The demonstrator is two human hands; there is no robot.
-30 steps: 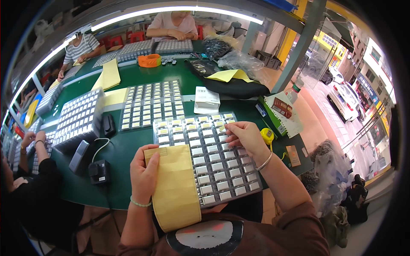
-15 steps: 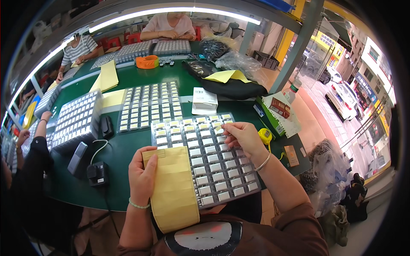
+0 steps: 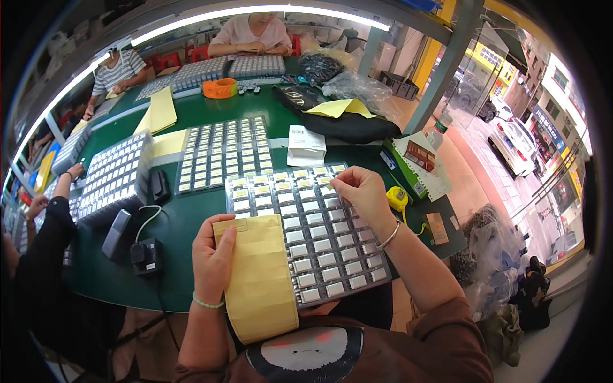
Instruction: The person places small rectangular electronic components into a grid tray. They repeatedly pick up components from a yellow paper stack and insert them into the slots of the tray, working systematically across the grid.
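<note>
2 bare hands work at the near edge of a dark green table [image 3: 191, 217]. Right hand [image 3: 361, 195]: fingertips pinched together on a small white-labelled part in the upper right rows of a grey compartment tray of small parts [image 3: 319, 249]; exactly what they pinch is too small to tell. Left hand [image 3: 214, 258]: thumb over the front, fingers curled behind, clamping the left edge of a long yellow paper label sheet [image 3: 262, 281]. Sheet lies over the tray's left side and hangs past the table edge toward the person's lap. Tray sits flat, tilted slightly, right in front of the person. Just behind it, a second flat tray of white-labelled parts [image 3: 223, 153] and a white cardboard box [image 3: 305, 145]. Yellow tape measure [image 3: 397, 198] just right of the right wrist. Black charger block with cable [image 3: 147, 255] left of the left hand. Other people sit at the far and left sides.
</note>
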